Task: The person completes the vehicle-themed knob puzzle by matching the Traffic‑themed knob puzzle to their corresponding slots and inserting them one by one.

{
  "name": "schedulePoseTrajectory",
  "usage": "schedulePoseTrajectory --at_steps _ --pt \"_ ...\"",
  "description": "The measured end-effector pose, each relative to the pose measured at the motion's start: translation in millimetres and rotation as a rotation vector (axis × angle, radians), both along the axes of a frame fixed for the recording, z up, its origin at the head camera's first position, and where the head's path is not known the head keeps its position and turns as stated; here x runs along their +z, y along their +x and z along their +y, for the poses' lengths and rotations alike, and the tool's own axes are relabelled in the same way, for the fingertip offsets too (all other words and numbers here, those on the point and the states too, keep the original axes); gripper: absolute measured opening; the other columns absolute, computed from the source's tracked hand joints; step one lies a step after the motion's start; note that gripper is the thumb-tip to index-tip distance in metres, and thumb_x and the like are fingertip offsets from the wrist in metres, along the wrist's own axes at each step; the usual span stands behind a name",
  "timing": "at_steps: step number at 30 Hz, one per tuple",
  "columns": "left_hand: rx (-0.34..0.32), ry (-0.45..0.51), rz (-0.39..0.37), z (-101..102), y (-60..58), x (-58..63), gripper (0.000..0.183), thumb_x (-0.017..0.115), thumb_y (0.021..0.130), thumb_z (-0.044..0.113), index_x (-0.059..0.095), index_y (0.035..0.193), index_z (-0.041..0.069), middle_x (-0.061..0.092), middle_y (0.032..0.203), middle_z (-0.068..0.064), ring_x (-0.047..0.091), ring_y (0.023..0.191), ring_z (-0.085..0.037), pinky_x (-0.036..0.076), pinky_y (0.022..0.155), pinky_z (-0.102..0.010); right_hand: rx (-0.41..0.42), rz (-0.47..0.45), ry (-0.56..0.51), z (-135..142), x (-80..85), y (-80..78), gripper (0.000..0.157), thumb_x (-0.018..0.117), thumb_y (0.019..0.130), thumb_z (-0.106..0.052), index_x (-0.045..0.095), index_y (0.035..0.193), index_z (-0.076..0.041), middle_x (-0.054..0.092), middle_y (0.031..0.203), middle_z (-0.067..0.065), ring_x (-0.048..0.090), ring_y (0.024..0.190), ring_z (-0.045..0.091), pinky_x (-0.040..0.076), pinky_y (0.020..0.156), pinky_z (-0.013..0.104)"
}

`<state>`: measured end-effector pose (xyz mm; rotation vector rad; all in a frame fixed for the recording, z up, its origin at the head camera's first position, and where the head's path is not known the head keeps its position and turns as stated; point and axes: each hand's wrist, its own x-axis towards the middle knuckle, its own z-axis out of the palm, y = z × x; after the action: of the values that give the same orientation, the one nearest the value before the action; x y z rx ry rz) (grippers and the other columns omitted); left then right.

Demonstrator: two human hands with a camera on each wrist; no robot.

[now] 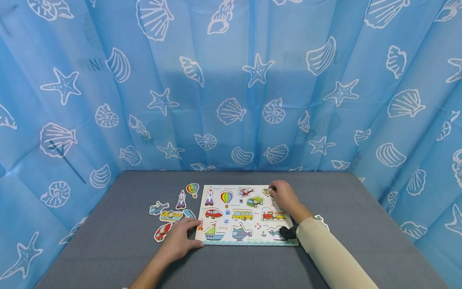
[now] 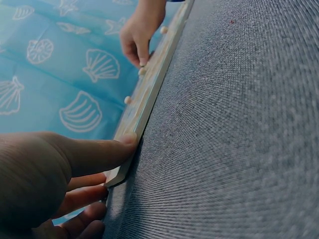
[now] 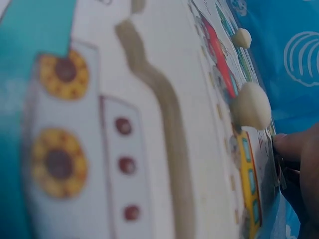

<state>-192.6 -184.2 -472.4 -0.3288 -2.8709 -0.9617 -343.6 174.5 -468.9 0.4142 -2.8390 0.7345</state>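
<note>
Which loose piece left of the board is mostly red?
The car piece, beside the left hand; the others there show mainly blue, yellow, white and purple, or rainbow stripes.

Blue curtain (image 1: 231, 86) behind and along both sides — hanging in folds, printed white shells (image 1: 231, 111) and starfish (image 1: 258, 70). Worktop (image 1: 238, 267) grey — fabric-textured, far edge at curtain.

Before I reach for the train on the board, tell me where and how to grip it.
Pinch the train by its wooden knob, coming from above. The train lies flat on the puzzle board, so its edges offer little hold, while the knob stands up. Leaning in from the left seems easier, since the right hand is close beyond it.
</note>
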Motion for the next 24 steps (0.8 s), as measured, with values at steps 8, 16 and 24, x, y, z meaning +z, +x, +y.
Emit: schedulePoseTrajectory --at_steps 8,16,24 --pt "0.001 -0.005 -0.014 0 -0.3 -0.3 0.06 0.09 0.064 0.022 0.069 0.119 0.009 0.064 0.118 -0.004 0.055 0.114 -0.029 0.041 0.097 -0.05 -0.027 -0.034 0.033 -3 -0.6 -0.3 0.005 0.067 0.091 -0.009 0.068 0.094 -0.005 0.063 0.091 0.007 0.058 0.09 0.028 0.047 0.078 0.045" --pt "-0.007 -0.009 -0.007 0 -0.3 -1.5 0.059 0.09 0.064 0.022 0.069 0.118 0.008 0.064 0.118 -0.004 0.056 0.113 -0.029 0.041 0.097 -0.05 -0.022 0.011 0.041 -5 -1.3 5.6 0.01 0.067 0.09 -0.006 0.071 0.098 -0.002 0.065 0.096 0.012 0.057 0.096 0.033 0.046 0.083 0.049" --pt "-0.006 -0.009 -0.017 0 0.1 -0.3 0.06 0.089 0.065 0.023 0.069 0.12 0.009 0.063 0.118 -0.004 0.055 0.114 -0.029 0.04 0.097 -0.051 0.032 0.009 0.024 -4 0.6 9.2 0.026 0.07 0.087 -0.007 0.069 0.112 -0.001 0.063 0.116 0.02 0.053 0.113 0.041 0.041 0.094 0.056"
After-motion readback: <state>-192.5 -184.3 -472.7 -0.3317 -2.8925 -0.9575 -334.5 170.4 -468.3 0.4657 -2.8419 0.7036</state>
